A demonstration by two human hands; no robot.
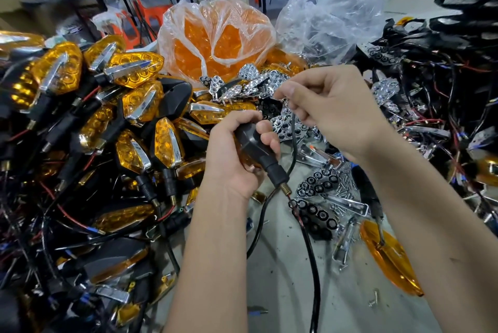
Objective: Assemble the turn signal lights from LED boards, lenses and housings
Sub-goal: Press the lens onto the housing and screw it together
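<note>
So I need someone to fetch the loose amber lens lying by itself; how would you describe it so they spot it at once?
Start at the grey table and look near its right edge, beside the person's right forearm. Just past the scattered screws and chrome reflectors lies one loose amber lens. Unlike the finished lights piled on the left, it has no black housing, chrome trim or wire.

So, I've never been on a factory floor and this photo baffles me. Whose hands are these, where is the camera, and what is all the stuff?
The camera sits on a worker's head, looking down at their own bare hands. The left hand grips a black plastic turn signal housing with a wire trailing from its stem. The right hand pinches a thin black wire. Finished amber-lensed lights pile up on the left, a clear bag of orange lenses sits behind, and shiny chrome reflector pieces lie scattered in the middle.
</note>
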